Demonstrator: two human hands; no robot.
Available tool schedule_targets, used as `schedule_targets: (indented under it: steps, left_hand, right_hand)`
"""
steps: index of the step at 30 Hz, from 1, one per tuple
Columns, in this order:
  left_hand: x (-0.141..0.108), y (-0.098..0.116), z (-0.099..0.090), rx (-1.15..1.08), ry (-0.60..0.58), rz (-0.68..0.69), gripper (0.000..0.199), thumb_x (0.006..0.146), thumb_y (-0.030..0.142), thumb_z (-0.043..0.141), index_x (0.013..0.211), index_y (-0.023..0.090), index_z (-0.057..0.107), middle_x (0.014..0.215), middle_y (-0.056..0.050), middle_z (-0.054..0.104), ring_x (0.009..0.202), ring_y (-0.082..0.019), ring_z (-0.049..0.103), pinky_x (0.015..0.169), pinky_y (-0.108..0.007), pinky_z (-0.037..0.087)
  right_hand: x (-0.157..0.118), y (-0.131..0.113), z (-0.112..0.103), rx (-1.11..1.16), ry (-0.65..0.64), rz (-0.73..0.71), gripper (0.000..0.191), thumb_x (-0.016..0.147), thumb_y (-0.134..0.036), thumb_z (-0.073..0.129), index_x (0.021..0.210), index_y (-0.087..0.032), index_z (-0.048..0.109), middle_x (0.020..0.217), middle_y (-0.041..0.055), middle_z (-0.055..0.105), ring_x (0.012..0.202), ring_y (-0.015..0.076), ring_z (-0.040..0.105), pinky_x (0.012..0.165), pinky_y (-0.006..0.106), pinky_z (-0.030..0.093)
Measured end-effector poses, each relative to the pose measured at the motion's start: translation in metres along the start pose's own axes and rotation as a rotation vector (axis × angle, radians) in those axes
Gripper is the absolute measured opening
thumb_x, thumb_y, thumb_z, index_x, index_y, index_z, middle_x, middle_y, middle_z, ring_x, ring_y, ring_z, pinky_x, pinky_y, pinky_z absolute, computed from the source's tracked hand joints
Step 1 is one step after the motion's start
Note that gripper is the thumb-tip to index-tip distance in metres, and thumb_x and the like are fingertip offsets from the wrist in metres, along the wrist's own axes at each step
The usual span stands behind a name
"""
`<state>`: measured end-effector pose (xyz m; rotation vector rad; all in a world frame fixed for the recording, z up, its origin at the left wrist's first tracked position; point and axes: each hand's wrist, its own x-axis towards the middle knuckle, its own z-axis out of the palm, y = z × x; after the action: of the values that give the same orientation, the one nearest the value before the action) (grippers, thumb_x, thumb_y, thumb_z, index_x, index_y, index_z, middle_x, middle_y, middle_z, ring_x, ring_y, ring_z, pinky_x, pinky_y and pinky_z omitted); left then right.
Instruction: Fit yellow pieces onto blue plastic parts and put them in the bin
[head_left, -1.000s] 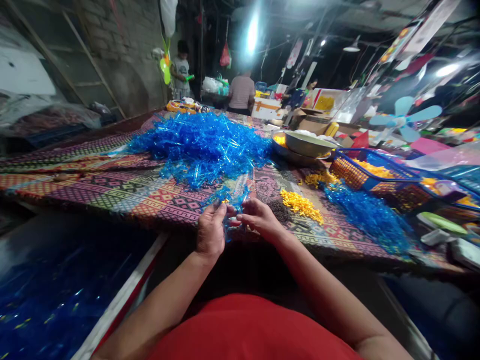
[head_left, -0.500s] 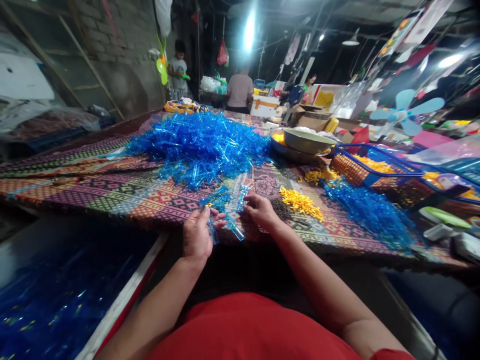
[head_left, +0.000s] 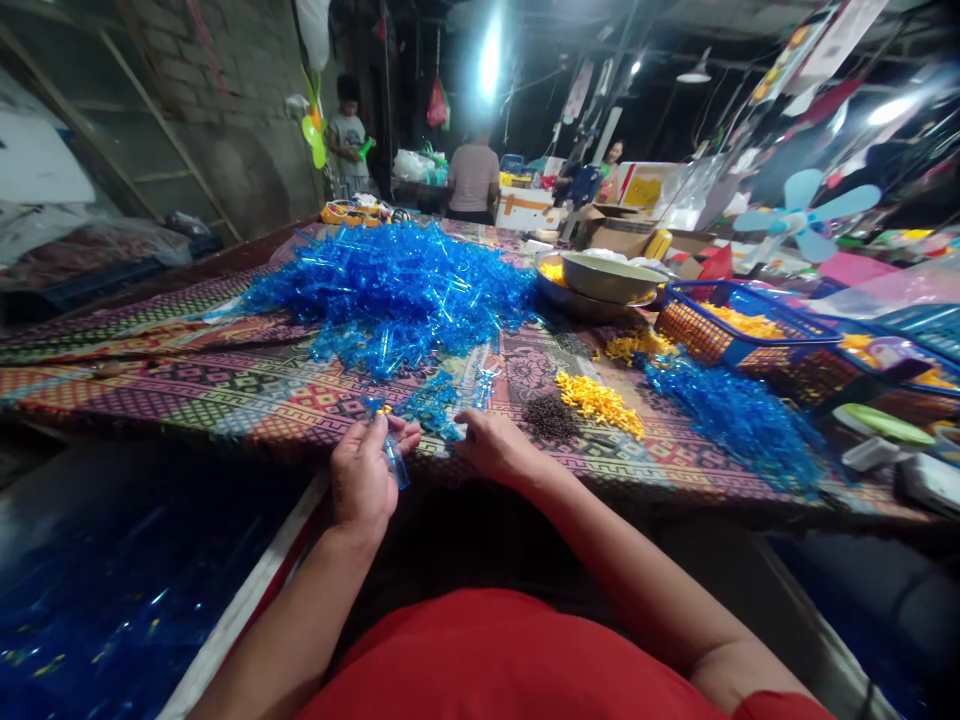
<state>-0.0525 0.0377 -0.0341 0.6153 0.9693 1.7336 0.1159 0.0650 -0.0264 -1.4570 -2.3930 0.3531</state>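
Note:
My left hand (head_left: pixel 364 475) is closed around a clear blue plastic piece (head_left: pixel 396 462), with a small yellow part (head_left: pixel 385 410) showing at its top end. My right hand (head_left: pixel 499 450) is at the table edge, its fingers drawn together beside a small heap of blue plastic parts (head_left: pixel 435 400). Whatever lies between those fingertips is too small or hidden to make out. Just beyond this hand, another clear blue piece (head_left: pixel 486 385) lies on the patterned cloth.
A large mound of clear blue pieces (head_left: pixel 405 280) covers the table's middle. To the right are dark small parts (head_left: pixel 551 417), yellow parts (head_left: pixel 600 403), more blue parts (head_left: pixel 739 420), stacked bowls (head_left: pixel 611 285), a blue basket (head_left: pixel 750 345) and a fan (head_left: pixel 806 215).
My left hand has shifted left with the blue piece. My right hand has left the upper clear piece and come down and left to the small blue heap. The view has turned slightly.

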Motion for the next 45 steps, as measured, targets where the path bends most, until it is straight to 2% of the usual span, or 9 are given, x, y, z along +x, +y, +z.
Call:
schedule_targets:
  steps: [3, 9, 15, 23, 28, 34, 37, 41, 45]
  left_hand:
    - [0.001, 0.002, -0.002, -0.01, 0.01, -0.003, 0.021, 0.073, 0.03, 0.063, 0.071, 0.01, 0.058, 0.069, -0.003, 0.062, 0.068, -0.021, 0.067, 0.066, -0.037, 0.056]
    - [0.001, 0.001, -0.002, -0.044, -0.009, -0.037, 0.02, 0.074, 0.03, 0.062, 0.073, 0.011, 0.058, 0.068, -0.002, 0.062, 0.066, -0.02, 0.067, 0.064, -0.037, 0.056]
    - [-0.003, -0.002, -0.001, -0.056, -0.054, -0.106, 0.021, 0.075, 0.031, 0.062, 0.072, 0.011, 0.057, 0.065, -0.002, 0.061, 0.063, -0.019, 0.067, 0.062, -0.037, 0.056]
    - [-0.011, -0.002, 0.006, -0.056, -0.095, -0.168, 0.022, 0.072, 0.032, 0.064, 0.072, 0.011, 0.056, 0.064, -0.002, 0.061, 0.062, -0.019, 0.066, 0.062, -0.038, 0.056]
    - [-0.013, -0.002, 0.008, -0.108, -0.153, -0.236, 0.019, 0.07, 0.028, 0.066, 0.075, 0.012, 0.057, 0.067, -0.001, 0.062, 0.059, -0.018, 0.065, 0.059, -0.036, 0.056]
    - [-0.01, 0.002, 0.003, -0.108, -0.163, -0.294, 0.017, 0.073, 0.026, 0.061, 0.075, 0.01, 0.058, 0.07, -0.004, 0.062, 0.055, -0.019, 0.065, 0.042, -0.026, 0.05]
    - [-0.01, 0.005, 0.0, -0.098, -0.149, -0.296, 0.015, 0.073, 0.025, 0.061, 0.074, 0.01, 0.058, 0.071, -0.004, 0.062, 0.051, -0.017, 0.064, 0.035, -0.02, 0.043]
    - [-0.014, 0.006, 0.001, -0.099, -0.187, -0.305, 0.014, 0.072, 0.024, 0.062, 0.072, 0.01, 0.059, 0.073, -0.005, 0.063, 0.052, -0.016, 0.064, 0.036, -0.019, 0.042]
    - [-0.019, 0.007, 0.002, -0.087, -0.221, -0.323, 0.013, 0.07, 0.022, 0.065, 0.071, 0.011, 0.058, 0.072, -0.004, 0.063, 0.056, -0.017, 0.065, 0.042, -0.021, 0.047]
  right_hand:
    - [-0.002, 0.007, -0.003, 0.161, 0.061, 0.047, 0.031, 0.076, -0.022, 0.058, 0.107, -0.014, 0.057, 0.074, 0.004, 0.066, 0.067, 0.0146, 0.059, 0.063, 0.023, 0.041]
    - [0.015, 0.04, -0.005, 0.349, 0.365, 0.215, 0.025, 0.075, -0.031, 0.056, 0.093, -0.013, 0.058, 0.069, 0.0022, 0.061, 0.062, 0.0142, 0.055, 0.06, 0.025, 0.042]
    - [0.042, 0.053, -0.005, 0.297, 0.401, 0.274, 0.018, 0.073, -0.029, 0.055, 0.083, -0.015, 0.058, 0.067, 0.0011, 0.058, 0.061, 0.0138, 0.052, 0.059, 0.025, 0.039]
    - [0.049, 0.051, 0.002, 0.253, 0.371, 0.237, 0.015, 0.074, -0.028, 0.055, 0.082, -0.015, 0.058, 0.066, 0.0005, 0.057, 0.061, 0.0131, 0.05, 0.061, 0.025, 0.038]
    - [0.038, 0.043, -0.004, 0.277, 0.361, 0.205, 0.023, 0.076, -0.03, 0.054, 0.091, -0.013, 0.058, 0.071, 0.0025, 0.06, 0.062, 0.0131, 0.053, 0.06, 0.023, 0.04]
    - [0.003, 0.016, -0.017, -0.023, 0.012, -0.006, 0.024, 0.078, -0.023, 0.055, 0.101, -0.019, 0.06, 0.077, 0.0035, 0.065, 0.067, 0.0144, 0.058, 0.062, 0.023, 0.038]
    - [-0.004, 0.007, -0.021, -0.219, -0.107, -0.069, 0.017, 0.082, -0.025, 0.051, 0.094, -0.019, 0.062, 0.084, 0.0074, 0.066, 0.072, 0.0171, 0.06, 0.063, 0.024, 0.037]
    - [0.004, -0.003, -0.018, -0.305, -0.099, -0.074, 0.021, 0.085, -0.036, 0.051, 0.089, -0.018, 0.062, 0.085, 0.0098, 0.064, 0.074, 0.0195, 0.061, 0.061, 0.024, 0.037]
    - [0.018, -0.011, -0.008, -0.337, -0.086, -0.091, 0.017, 0.086, -0.024, 0.048, 0.092, -0.016, 0.061, 0.086, 0.0118, 0.064, 0.074, 0.0205, 0.06, 0.061, 0.026, 0.039]
